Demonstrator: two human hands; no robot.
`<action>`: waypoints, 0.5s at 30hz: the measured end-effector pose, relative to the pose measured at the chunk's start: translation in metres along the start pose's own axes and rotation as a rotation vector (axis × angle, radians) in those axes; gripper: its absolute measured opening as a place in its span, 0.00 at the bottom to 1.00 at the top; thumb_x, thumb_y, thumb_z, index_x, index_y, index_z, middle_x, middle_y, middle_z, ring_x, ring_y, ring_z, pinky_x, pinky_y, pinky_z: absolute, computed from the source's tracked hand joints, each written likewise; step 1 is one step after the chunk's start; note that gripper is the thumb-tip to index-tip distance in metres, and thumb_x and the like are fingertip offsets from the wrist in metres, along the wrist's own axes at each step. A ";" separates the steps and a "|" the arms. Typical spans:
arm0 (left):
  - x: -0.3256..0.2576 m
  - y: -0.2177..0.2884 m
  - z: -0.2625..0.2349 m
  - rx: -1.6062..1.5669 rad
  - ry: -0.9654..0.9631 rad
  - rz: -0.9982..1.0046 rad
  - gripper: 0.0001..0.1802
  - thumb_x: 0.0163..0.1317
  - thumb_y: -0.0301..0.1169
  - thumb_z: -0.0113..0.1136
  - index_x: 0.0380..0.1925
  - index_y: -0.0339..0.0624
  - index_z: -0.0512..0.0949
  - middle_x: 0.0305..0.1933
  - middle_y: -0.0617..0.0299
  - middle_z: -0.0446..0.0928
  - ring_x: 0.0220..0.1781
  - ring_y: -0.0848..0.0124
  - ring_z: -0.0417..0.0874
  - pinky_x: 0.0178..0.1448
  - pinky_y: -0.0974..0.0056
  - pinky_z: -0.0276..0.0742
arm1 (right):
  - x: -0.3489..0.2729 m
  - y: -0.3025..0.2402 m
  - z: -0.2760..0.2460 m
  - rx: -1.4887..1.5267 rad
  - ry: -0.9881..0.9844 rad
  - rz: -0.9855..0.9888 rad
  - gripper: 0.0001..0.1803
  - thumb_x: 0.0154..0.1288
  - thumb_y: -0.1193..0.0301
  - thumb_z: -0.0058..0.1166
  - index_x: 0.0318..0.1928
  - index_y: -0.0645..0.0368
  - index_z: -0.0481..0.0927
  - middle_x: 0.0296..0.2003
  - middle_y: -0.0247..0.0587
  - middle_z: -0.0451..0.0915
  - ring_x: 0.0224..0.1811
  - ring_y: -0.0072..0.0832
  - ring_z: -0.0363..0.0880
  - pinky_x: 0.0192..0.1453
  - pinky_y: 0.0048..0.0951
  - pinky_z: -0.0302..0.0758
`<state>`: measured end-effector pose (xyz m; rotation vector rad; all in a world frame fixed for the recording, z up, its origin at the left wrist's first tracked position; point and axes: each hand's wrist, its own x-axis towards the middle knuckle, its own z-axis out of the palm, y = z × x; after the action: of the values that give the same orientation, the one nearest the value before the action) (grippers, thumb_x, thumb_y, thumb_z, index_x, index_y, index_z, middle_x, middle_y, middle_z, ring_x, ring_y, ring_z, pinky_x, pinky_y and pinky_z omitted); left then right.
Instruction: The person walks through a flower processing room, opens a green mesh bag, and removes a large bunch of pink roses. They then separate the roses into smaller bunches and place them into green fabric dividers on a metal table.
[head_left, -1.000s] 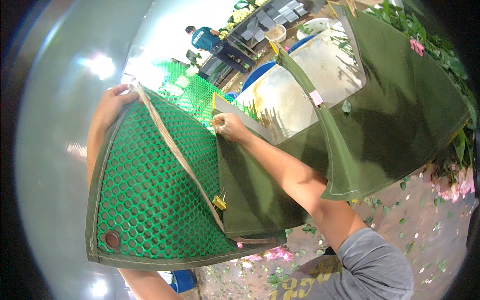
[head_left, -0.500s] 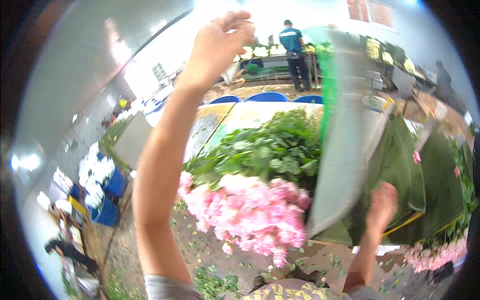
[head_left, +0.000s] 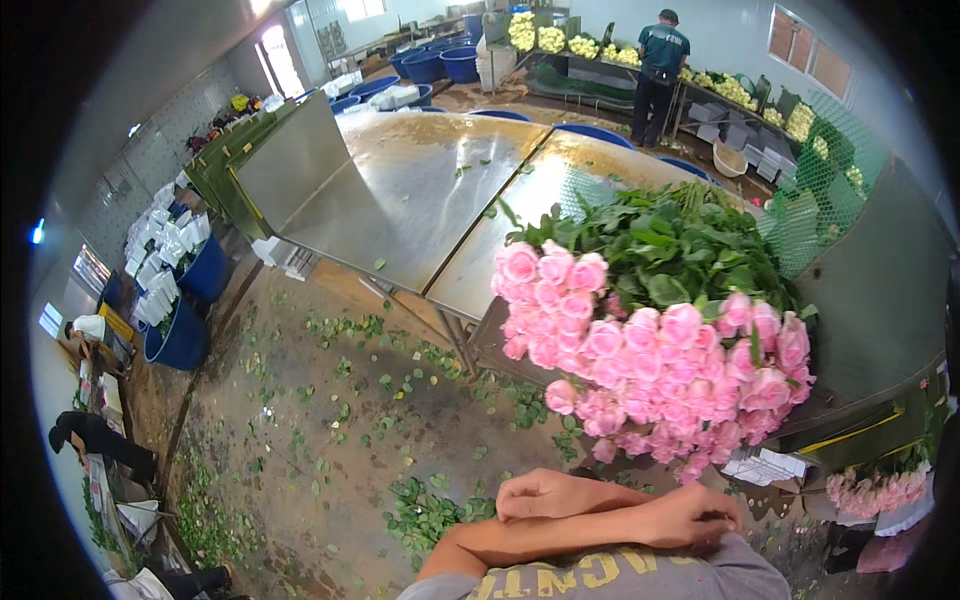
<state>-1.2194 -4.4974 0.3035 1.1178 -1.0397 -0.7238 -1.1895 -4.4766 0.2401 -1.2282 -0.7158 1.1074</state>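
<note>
My forearms lie crossed in front of my grey shirt at the bottom of the picture. My left hand (head_left: 695, 515) reaches across to the right, its fingers curled into a loose fist with nothing seen in it. Over on the left, my right hand (head_left: 525, 494) rests against the left forearm with its fingers bent in, and nothing shows in that hand either. Just beyond them a big heap of pink roses (head_left: 670, 365) lies at the edge of the metal table (head_left: 400, 200), blooms toward me. Their leafy green stems (head_left: 680, 235) point away.
Upright metal panels (head_left: 880, 270) and green mesh (head_left: 825, 210) stand right of the roses. Blue tubs (head_left: 178, 335) with white-wrapped bundles are at left. A person (head_left: 660, 75) stands at the far bench with pale yellow flowers. Fallen leaves (head_left: 350, 350) litter the floor.
My left hand, raised high before, has come down, and my right has moved in from the right; the arms are now crossed. The view has turned left, and the panel beside the roses appears farther right.
</note>
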 end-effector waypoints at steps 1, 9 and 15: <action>-0.015 -0.009 -0.012 -0.058 0.042 -0.034 0.08 0.65 0.27 0.53 0.39 0.33 0.76 0.29 0.56 0.78 0.29 0.74 0.76 0.35 0.67 0.72 | 0.012 0.003 -0.002 -0.032 -0.014 0.055 0.17 0.70 0.60 0.48 0.38 0.64 0.78 0.32 0.32 0.78 0.36 0.18 0.72 0.41 0.22 0.70; -0.120 -0.020 -0.131 0.055 0.176 -0.189 0.09 0.65 0.27 0.53 0.43 0.34 0.76 0.34 0.58 0.80 0.35 0.75 0.77 0.40 0.67 0.74 | 0.146 0.018 -0.030 0.023 -0.134 0.129 0.19 0.68 0.56 0.51 0.35 0.63 0.76 0.28 0.26 0.75 0.32 0.15 0.69 0.35 0.22 0.69; -0.190 0.030 -0.228 -0.003 0.282 -0.307 0.09 0.66 0.25 0.52 0.43 0.32 0.76 0.33 0.59 0.79 0.35 0.76 0.79 0.39 0.70 0.75 | 0.254 -0.020 -0.055 0.175 -0.249 -0.024 0.22 0.67 0.54 0.53 0.38 0.64 0.76 0.29 0.29 0.76 0.32 0.17 0.70 0.35 0.24 0.69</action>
<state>-1.0793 -4.2384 0.2561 1.3498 -0.6356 -0.7817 -1.0475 -4.2596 0.2134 -0.9409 -0.8005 1.2890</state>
